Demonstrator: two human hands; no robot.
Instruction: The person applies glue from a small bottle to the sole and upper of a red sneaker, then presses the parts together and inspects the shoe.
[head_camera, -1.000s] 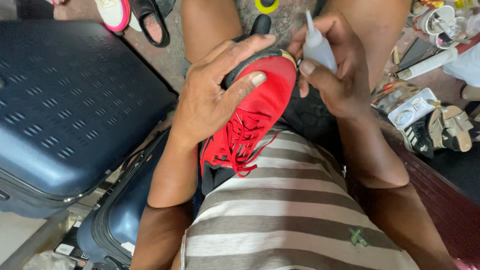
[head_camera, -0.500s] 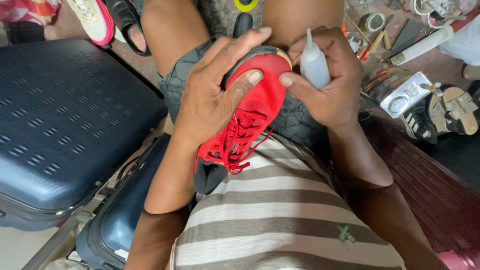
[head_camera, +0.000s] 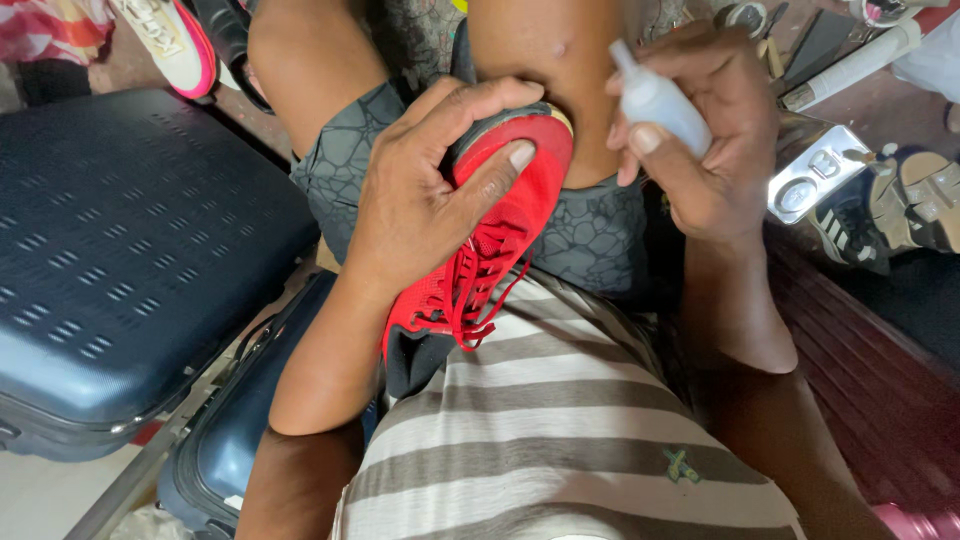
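left hand (head_camera: 425, 205) was clamped around the toe of a red sneaker (head_camera: 480, 250), thumb pressed on the toe cap. sneaker had red mesh, red laces, a dark sole edge, and lay on the lap, toe against the knee. right hand (head_camera: 710, 150) gripped a small white squeeze bottle (head_camera: 655, 98), nozzle up, just right of the toe. blue suitcase (head_camera: 120, 250) sat to the left.

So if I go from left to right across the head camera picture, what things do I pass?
Blue suitcase → left hand → red shoe → small white squeeze bottle in the right hand → shiny metal box → sandals.
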